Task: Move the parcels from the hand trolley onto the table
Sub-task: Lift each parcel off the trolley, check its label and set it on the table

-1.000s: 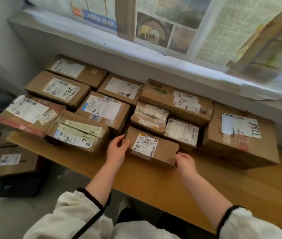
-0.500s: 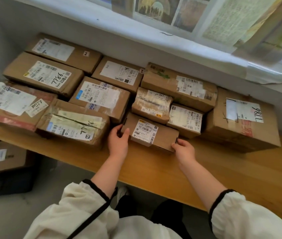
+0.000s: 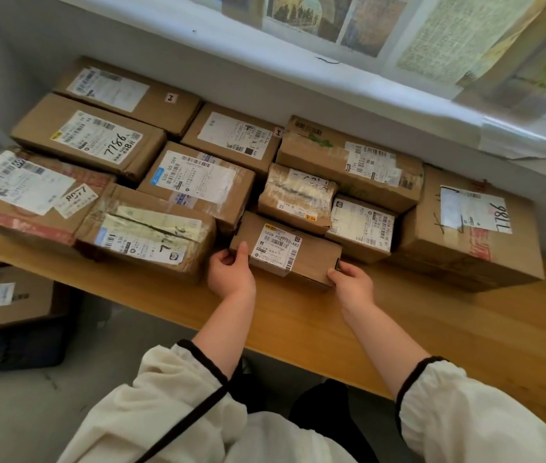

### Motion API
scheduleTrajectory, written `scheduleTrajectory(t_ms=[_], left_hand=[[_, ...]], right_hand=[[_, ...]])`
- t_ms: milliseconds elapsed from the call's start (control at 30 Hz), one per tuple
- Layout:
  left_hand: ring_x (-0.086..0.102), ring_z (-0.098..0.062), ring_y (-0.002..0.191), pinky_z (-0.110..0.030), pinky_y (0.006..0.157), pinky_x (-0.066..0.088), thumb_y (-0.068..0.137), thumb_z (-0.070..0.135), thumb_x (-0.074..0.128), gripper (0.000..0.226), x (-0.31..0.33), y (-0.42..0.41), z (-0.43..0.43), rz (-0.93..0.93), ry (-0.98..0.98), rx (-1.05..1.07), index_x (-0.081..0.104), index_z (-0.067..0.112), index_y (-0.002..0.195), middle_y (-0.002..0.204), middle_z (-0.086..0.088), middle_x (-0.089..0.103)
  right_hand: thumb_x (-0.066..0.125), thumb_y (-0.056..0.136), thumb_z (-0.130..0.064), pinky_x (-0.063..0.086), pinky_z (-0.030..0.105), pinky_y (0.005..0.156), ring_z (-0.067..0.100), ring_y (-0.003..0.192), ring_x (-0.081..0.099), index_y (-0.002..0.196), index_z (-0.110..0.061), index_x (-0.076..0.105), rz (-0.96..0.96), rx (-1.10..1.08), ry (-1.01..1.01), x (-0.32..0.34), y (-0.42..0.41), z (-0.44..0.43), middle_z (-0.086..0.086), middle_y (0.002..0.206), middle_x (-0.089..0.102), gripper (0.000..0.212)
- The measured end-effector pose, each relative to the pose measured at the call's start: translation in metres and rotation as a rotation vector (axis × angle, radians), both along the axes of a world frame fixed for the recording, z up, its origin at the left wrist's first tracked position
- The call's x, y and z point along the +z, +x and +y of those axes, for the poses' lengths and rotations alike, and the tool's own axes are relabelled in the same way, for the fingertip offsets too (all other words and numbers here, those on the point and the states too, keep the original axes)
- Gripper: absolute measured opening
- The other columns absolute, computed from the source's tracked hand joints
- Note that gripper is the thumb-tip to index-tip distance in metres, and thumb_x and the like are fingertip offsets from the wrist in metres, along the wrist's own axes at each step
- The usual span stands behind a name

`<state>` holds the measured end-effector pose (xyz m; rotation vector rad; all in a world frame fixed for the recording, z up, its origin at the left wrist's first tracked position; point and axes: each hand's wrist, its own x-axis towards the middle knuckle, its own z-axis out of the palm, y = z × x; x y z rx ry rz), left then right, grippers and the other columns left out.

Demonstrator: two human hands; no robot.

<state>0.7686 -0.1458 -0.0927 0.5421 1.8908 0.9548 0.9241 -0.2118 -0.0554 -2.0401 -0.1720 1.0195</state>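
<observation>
1 small parcel (image 3: 313,259) sits clasped between left grip (image 3: 231,274) and right grip (image 3: 351,282).

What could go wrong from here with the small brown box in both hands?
1. The small brown cardboard parcel with the white barcode label is gripped only at its ends by the left hand and right hand; pushed further back it may jam against the tape-wrapped brown box behind it.
2. The large red-taped cardboard box seems to overhang the left end of the wooden table; a sideways nudge along the row could tip it off.
</observation>
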Motion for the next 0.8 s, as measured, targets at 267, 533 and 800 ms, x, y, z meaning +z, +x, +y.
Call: scheduleTrajectory(t_ms=[267, 533, 800], left_hand=[[0.057, -0.016, 0.092, -0.027, 0.079, 0.044, 0.085, 0.035, 0.068, 0.043, 0.01, 0.004, -0.002, -0.03, -0.009, 0.002, 0.057, 0.008, 0.115, 0.098, 0.001, 0.059], [0.058, -0.011, 0.095, -0.032, 0.084, 0.051, 0.094, 0.033, 0.054, 0.026, 0.08, 0.0, -0.045, -0.186, 0.055, -0.122, 0.05, 0.019, 0.115, 0.104, 0.003, 0.058], [0.047, -0.032, 0.121, -0.043, 0.094, 0.042, 0.086, 0.021, 0.062, 0.038, 0.137, -0.129, -0.102, 1.154, 0.322, -0.496, 0.058, 0.01, 0.122, 0.129, -0.014, 0.054]], right_hand=[[0.062, 0.088, -0.012, 0.042, 0.027, 0.091, 0.02, 0.104, 0.055, 0.128, -0.008, 0.055, -0.004, 0.09, -0.008, 0.004, 0.005, -0.004, 0.008, 0.123, 0.06, 0.041], [0.059, 0.089, -0.022, 0.032, 0.026, 0.101, 0.016, 0.123, 0.042, 0.134, -0.013, 0.045, -0.58, 0.569, 0.175, 0.055, 0.01, -0.017, 0.004, 0.133, 0.047, 0.048], [0.063, 0.084, -0.038, 0.002, 0.047, 0.113, 0.03, 0.144, -0.002, 0.144, -0.025, 0.033, -1.369, 1.357, 0.296, 0.1, -0.068, 0.003, 0.008, 0.155, 0.022, 0.069]])
